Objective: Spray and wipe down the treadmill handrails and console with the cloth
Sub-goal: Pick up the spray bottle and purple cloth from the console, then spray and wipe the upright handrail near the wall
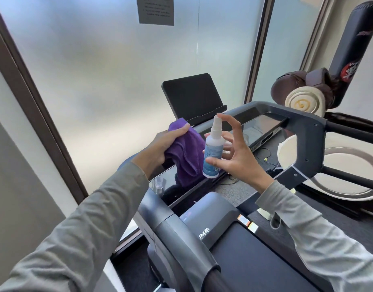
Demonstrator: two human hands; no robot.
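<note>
Above the console (259,125), the right hand (234,157) holds the bottle (213,150) upright, thumb across its label, forefinger curled over the spray head; just beside it, the left hand (160,146) grips the purple cloth (187,152), which hangs down over the console's glossy left end; the near handrail (181,239) runs below both sleeves.

Treadmill console (263,125): purple cloth (184,152) draped over front edge.
</note>
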